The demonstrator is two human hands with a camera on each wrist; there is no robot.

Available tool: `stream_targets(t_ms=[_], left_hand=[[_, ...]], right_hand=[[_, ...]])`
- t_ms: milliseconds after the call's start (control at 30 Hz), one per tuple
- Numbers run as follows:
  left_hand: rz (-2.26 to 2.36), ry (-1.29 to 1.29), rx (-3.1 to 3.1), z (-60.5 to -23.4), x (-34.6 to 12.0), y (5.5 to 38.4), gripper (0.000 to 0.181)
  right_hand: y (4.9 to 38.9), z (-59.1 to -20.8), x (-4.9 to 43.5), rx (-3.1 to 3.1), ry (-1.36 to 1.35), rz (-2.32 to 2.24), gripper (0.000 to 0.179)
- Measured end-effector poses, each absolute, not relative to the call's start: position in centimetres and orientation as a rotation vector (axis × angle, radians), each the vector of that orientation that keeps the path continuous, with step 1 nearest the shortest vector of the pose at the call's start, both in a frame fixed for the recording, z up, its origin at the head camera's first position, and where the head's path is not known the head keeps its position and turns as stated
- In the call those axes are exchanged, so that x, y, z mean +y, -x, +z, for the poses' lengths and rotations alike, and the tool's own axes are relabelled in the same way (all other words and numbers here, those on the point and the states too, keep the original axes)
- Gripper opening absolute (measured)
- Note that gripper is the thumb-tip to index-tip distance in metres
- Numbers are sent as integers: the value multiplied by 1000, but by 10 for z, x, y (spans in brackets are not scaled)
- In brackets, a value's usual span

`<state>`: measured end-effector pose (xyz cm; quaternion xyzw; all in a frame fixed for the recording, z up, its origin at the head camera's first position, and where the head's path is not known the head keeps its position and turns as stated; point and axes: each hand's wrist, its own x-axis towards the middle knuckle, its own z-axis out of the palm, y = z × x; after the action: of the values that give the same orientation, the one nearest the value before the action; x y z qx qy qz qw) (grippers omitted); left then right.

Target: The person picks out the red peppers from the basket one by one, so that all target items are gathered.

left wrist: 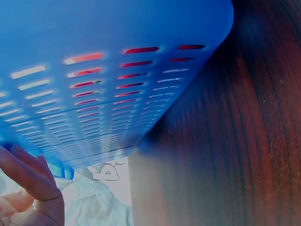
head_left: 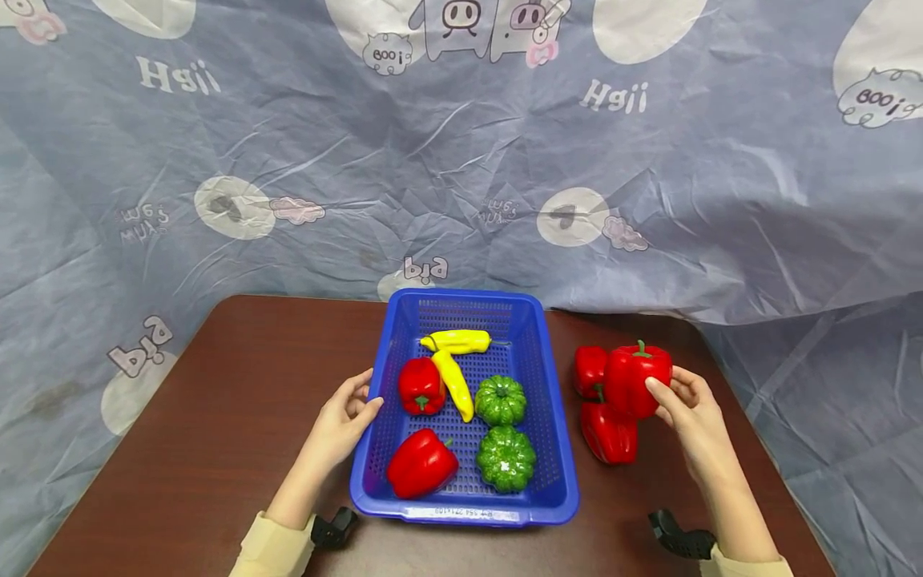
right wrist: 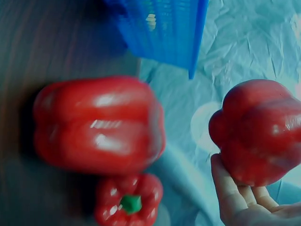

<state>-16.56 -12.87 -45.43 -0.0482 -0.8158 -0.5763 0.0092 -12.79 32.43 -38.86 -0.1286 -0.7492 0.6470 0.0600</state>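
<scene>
- We do best, it seems, to hold the red pepper (head_left: 638, 381) firmly, clear of the two loose peppers (head_left: 610, 437) left of the right hand (head_left: 688, 409); its glossy skin could slip.
- Our right hand grips that pepper between thumb and fingers, forearm reaching forward over the counter (head_left: 252, 385).
- Our left hand (head_left: 346, 421) holds the blue basket (head_left: 469, 514) just to its right, thumb at the rim.
</scene>
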Motion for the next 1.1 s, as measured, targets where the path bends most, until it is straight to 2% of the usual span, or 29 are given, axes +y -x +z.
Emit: stream_targets(t_ms=[200, 533, 633, 800, 1100], left_hand=[[-1807, 132, -2561, -454, -129, 164, 53], [-1813, 160, -2539, -454, -131, 165, 53], [-1822, 168, -2533, -454, -131, 165, 52], [-1828, 180, -2522, -455, -131, 166, 52], [-1832, 171, -2531, -455, -129, 166, 53]], right_hand=[[111, -407, 349, -2152, 377, 2027, 33], [92, -439, 378, -2238, 632, 1933, 34], [91, -445, 379, -2300, 722, 1866, 47], [92, -451, 378, -2420, 787, 1763, 84], [93, -459, 374, -2548, 850, 1620, 91]])
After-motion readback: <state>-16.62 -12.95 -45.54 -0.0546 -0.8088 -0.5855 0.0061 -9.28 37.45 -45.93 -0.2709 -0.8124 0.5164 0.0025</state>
